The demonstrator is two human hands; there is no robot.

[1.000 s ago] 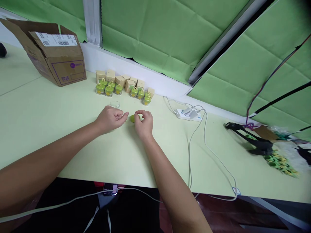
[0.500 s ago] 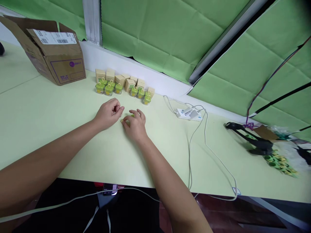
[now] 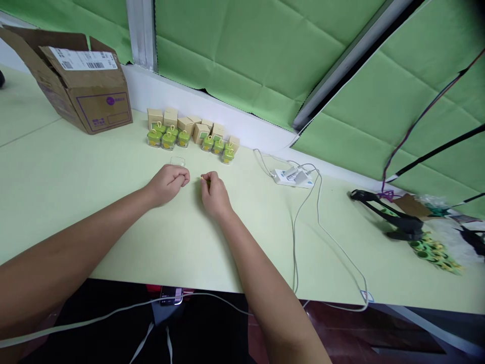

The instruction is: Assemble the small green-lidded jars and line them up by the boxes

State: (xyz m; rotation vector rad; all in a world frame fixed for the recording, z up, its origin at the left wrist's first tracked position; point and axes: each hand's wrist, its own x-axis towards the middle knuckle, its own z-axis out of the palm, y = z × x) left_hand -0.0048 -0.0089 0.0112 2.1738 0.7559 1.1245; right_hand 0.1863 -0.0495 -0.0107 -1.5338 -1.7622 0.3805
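My right hand point(image 3: 214, 194) pinches a small yellow-green piece point(image 3: 205, 179) at its fingertips, and most of the piece is hidden by the fingers. My left hand point(image 3: 167, 184) lies curled shut just to the left, with nothing visible in it. Just beyond it stands a clear plastic container point(image 3: 177, 161). Farther back is a row of small clear containers with green lids and loops point(image 3: 168, 140), along with several small kraft boxes point(image 3: 170, 117).
A cardboard shipping box point(image 3: 85, 86) stands at the back left of the pale green table point(image 3: 76, 172). At the right are a white power strip point(image 3: 293, 178) with white cables, and a black stand point(image 3: 394, 215) beside green patterned items. Green paper covers the wall.
My right hand has moved left, closer to my left hand, and its fingers now cover most of the green piece. My left hand has curled more tightly.
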